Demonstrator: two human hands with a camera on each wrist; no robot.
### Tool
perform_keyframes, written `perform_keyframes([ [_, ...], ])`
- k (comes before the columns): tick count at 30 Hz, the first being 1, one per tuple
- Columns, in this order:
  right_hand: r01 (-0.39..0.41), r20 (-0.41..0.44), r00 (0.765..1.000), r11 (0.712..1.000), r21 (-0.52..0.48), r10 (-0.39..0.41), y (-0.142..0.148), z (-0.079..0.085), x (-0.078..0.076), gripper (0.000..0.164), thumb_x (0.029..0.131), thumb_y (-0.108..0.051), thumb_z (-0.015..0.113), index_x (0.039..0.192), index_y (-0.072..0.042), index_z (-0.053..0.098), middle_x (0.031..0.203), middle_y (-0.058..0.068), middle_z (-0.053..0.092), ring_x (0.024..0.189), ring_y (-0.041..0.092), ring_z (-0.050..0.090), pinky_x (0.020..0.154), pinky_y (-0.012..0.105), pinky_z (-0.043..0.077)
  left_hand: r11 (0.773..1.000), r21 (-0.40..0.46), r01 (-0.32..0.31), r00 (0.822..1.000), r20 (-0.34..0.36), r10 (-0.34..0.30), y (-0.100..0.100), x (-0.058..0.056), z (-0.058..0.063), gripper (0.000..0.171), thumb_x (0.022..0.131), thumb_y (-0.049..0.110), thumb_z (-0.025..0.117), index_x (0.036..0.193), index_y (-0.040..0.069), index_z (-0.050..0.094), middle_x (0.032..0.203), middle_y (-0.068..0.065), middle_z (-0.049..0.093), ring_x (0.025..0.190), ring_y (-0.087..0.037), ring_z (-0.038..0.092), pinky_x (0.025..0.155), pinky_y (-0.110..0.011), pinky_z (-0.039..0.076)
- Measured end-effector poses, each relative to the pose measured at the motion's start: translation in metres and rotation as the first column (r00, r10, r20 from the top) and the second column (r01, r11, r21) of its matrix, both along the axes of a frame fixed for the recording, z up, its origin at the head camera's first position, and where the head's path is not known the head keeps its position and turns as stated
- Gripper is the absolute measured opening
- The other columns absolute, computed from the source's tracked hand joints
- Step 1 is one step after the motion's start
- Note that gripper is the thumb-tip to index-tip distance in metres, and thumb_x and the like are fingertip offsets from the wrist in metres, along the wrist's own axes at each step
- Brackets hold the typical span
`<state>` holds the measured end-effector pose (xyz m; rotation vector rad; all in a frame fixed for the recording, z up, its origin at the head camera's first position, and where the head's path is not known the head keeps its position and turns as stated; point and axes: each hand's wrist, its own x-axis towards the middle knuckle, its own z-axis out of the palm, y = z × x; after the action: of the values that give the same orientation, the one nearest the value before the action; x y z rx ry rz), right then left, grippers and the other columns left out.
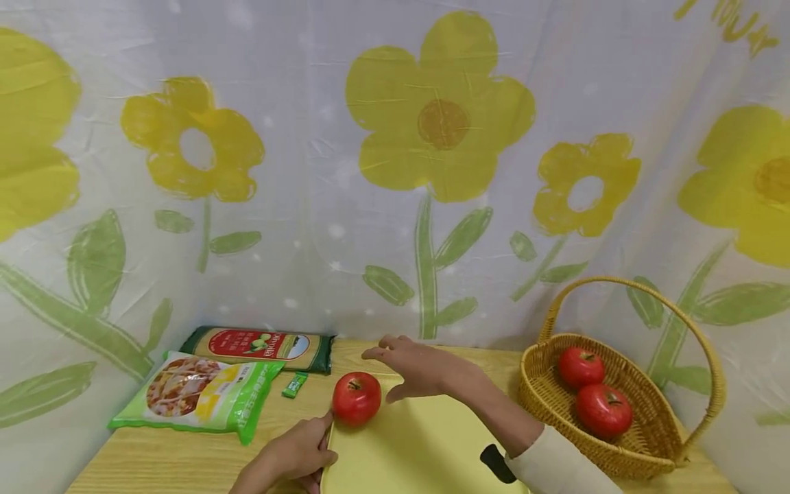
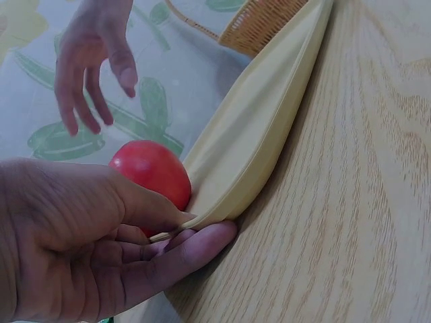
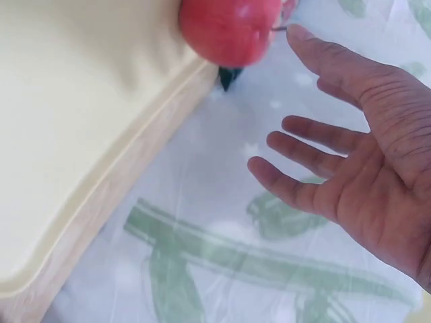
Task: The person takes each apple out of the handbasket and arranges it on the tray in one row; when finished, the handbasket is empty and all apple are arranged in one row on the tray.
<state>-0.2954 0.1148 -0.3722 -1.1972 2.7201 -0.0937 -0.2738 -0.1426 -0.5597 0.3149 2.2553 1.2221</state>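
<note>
Plainly glossy apple [image 1: 356, 398], left hand [image 1: 298, 447] pinching rimmed tray [image 1: 420, 449]

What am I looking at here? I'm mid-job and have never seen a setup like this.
There is no machine: these are one person's bare hands. The wide picture comes from a camera worn on the head; the other two come from cameras on the left and right wrists.

On the wooden table lies a yellow tray, with a red apple at its far left corner. To the left are two food bags and a small green packet; to the right, a wicker basket holds two more apples.

The left hand pinches the tray's edge. The right hand is open beside the apple, holding nothing.
</note>
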Motion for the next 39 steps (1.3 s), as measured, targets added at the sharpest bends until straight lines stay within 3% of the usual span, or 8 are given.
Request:
perform_keyframes([
  [3,0.016,-0.004,1.000,0.999,-0.034,-0.017,0.014,0.005,0.000,0.072,0.089,-0.025,0.084,0.152,-0.015,0.051,0.143,0.008,0.056,0.131,0.026,0.059,0.106,0.039,0.058,0.998,-0.048,-0.033,0.999,-0.020,0.033,0.010,0.013,0.026,0.088,0.095,0.011,0.072,0.161,-0.014,0.019,0.075,-0.013,0.065,0.047,-0.016,0.065,0.045,-0.028,0.059],
  [5,0.021,-0.015,1.000,0.999,-0.044,-0.022,0.024,0.008,0.001,0.071,0.090,-0.024,0.084,0.152,-0.013,0.052,0.142,0.009,0.056,0.128,0.027,0.060,0.106,0.041,0.058,0.997,-0.072,-0.030,0.999,-0.022,0.029,0.012,0.014,0.031,0.087,0.096,0.011,0.071,0.161,-0.013,0.018,0.076,-0.011,0.065,0.047,-0.016,0.065,0.046,-0.029,0.060],
  [13,0.050,-0.010,0.999,0.997,-0.060,-0.050,0.058,0.025,0.007,0.066,0.092,-0.019,0.081,0.150,-0.007,0.053,0.147,0.018,0.054,0.137,0.037,0.055,0.110,0.050,0.055,0.999,0.049,0.010,1.000,0.005,-0.010,-0.006,-0.012,-0.022,0.096,0.094,0.020,0.076,0.161,-0.013,0.016,0.077,-0.014,0.067,0.048,-0.019,0.068,0.045,-0.030,0.059],
  [17,0.104,0.026,0.994,0.992,-0.067,-0.102,0.081,0.031,0.011,0.065,0.094,-0.020,0.079,0.151,-0.008,0.052,0.151,0.019,0.051,0.141,0.039,0.051,0.110,0.054,0.054,1.000,0.009,-0.006,1.000,-0.010,0.006,-0.004,-0.011,-0.023,0.096,0.094,0.020,0.076,0.162,-0.011,0.016,0.077,-0.013,0.068,0.049,-0.019,0.067,0.045,-0.030,0.059],
  [21,0.140,0.035,0.990,0.987,-0.078,-0.138,0.111,0.035,0.013,0.064,0.094,-0.020,0.079,0.151,-0.008,0.052,0.147,0.018,0.052,0.138,0.040,0.053,0.105,0.054,0.056,1.000,0.009,-0.022,1.000,-0.007,0.022,0.000,-0.003,-0.009,0.093,0.094,0.018,0.076,0.162,-0.011,0.019,0.076,-0.014,0.067,0.048,-0.018,0.066,0.045,-0.029,0.059],
  [28,0.205,0.061,0.978,0.976,-0.075,-0.200,0.157,0.038,0.012,0.061,0.094,-0.023,0.079,0.147,-0.007,0.055,0.141,0.019,0.056,0.126,0.039,0.062,0.097,0.051,0.060,0.999,0.035,0.025,1.000,-0.010,-0.025,-0.009,-0.014,-0.029,0.096,0.093,0.024,0.077,0.161,-0.011,0.020,0.074,-0.014,0.068,0.047,-0.016,0.066,0.045,-0.030,0.059],
  [32,0.227,0.025,0.974,0.970,-0.092,-0.225,0.181,0.037,0.009,0.056,0.092,-0.022,0.080,0.142,-0.005,0.060,0.137,0.020,0.060,0.124,0.040,0.062,0.098,0.054,0.058,0.999,0.031,0.020,0.999,-0.031,-0.019,-0.006,-0.004,-0.014,0.092,0.094,0.020,0.075,0.160,-0.013,0.021,0.074,-0.012,0.066,0.046,-0.015,0.065,0.044,-0.027,0.058],
  [39,0.144,-0.094,0.983,0.983,-0.113,-0.155,0.223,0.027,0.001,0.041,0.091,-0.022,0.081,0.126,-0.005,0.070,0.122,0.010,0.073,0.110,0.029,0.070,0.092,0.045,0.061,0.999,-0.047,0.007,0.998,-0.064,-0.010,0.011,0.025,0.044,0.079,0.096,0.008,0.068,0.155,-0.020,0.024,0.071,-0.008,0.064,0.048,-0.015,0.066,0.046,-0.027,0.060],
])
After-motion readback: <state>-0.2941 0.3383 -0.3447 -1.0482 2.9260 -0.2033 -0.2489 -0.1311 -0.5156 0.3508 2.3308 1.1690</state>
